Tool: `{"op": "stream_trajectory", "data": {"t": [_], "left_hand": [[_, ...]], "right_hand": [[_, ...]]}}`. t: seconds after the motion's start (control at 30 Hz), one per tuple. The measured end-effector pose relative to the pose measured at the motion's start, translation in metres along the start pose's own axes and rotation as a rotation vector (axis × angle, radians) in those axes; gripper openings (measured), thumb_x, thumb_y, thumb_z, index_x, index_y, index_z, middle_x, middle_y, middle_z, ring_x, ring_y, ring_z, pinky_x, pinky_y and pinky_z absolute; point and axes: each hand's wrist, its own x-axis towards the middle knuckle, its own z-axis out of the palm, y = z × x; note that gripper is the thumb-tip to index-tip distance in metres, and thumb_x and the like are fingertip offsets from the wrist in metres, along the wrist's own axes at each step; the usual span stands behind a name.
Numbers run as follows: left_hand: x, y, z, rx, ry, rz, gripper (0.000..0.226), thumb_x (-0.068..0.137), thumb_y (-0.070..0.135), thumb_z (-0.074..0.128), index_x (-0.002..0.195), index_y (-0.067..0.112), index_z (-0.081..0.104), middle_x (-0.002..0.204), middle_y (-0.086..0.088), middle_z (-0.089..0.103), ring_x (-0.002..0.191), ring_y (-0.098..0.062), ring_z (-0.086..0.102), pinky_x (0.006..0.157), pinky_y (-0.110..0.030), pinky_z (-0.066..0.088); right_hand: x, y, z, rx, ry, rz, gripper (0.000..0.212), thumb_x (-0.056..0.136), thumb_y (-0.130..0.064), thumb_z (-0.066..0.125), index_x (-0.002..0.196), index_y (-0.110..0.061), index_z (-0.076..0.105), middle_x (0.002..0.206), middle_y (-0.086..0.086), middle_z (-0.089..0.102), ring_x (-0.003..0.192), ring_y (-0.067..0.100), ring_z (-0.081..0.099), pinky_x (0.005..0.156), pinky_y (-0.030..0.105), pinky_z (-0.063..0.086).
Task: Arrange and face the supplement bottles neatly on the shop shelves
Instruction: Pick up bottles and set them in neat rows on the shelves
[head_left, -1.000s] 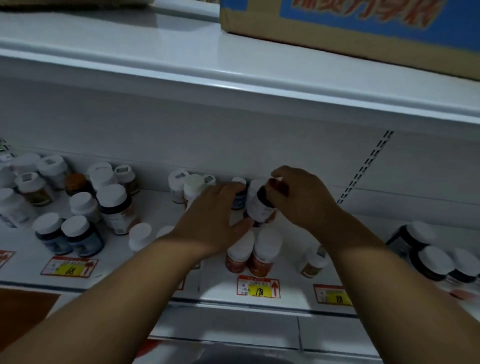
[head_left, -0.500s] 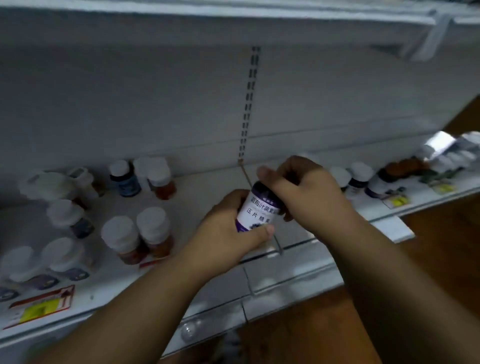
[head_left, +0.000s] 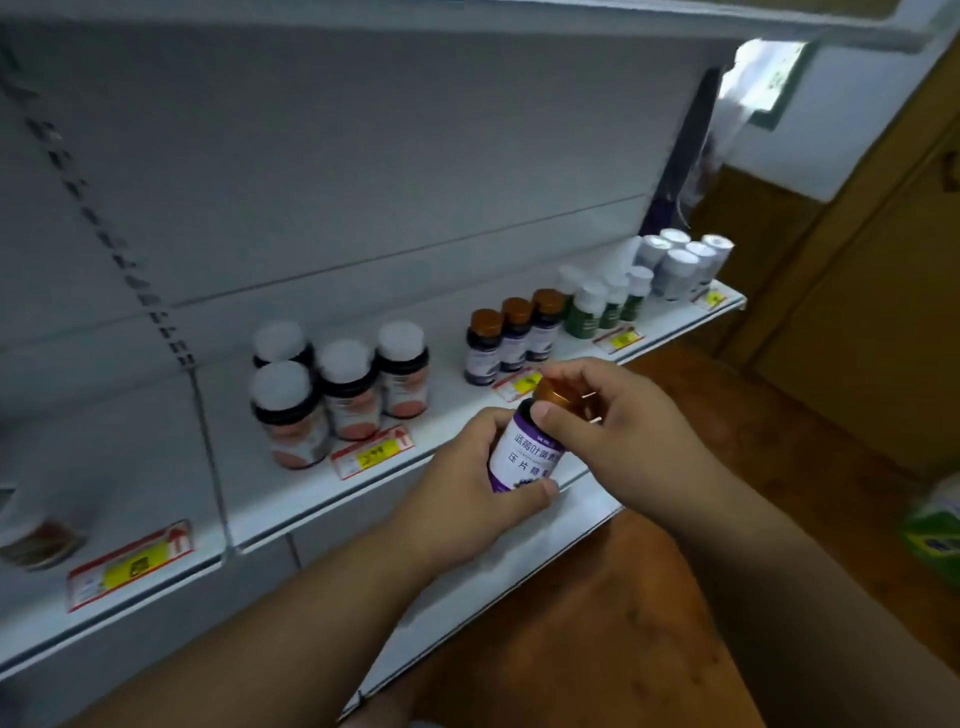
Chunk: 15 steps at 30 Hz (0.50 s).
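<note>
Left hand (head_left: 467, 493) is wrapped around the purple-label bottle (head_left: 527, 457), right hand (head_left: 613, 421) pinching its amber cap (head_left: 551, 394); looks light, rigid and kinda slick, so I'd hold the body.

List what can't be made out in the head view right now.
- Held bottle: lower label edge covered by left hand; cap partly covered by right hand.
- Bottle at left edge: motion-blurred and cut off by the frame.
- Price tags: print too small and blurred to read.
- Green package: cut off at right edge.
</note>
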Motion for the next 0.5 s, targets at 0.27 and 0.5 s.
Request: {"op": "stream_trajectory", "data": {"t": [0.27,0.5], "left_hand": [[0.080,0.003,0.048,0.185,0.256,-0.018,0.061,0.075,0.055,0.065,0.129,0.036,0.043,0.123,0.018,0.053,0.109,0.003,0.053,0.087,-0.013,0.045],[0.136,-0.005,0.011,0.497,0.545,0.061,0.037,0.086,0.029,0.065,0.120,0.020,0.055,0.110,0.004,0.055,0.101,-0.010,0.051,0.083,-0.022,0.039]], "right_hand": [[0.084,0.049,-0.066,0.012,-0.018,-0.089,0.032,0.082,-0.035,0.072,0.112,-0.039,0.060,0.098,-0.025,0.061,0.089,-0.016,0.056,0.064,-0.001,0.044],[0.184,0.029,-0.060,-0.078,-0.004,-0.246,0.034,0.079,-0.037,0.071,0.111,-0.037,0.060,0.097,-0.019,0.062,0.086,-0.003,0.061,0.070,0.016,0.051]]}}
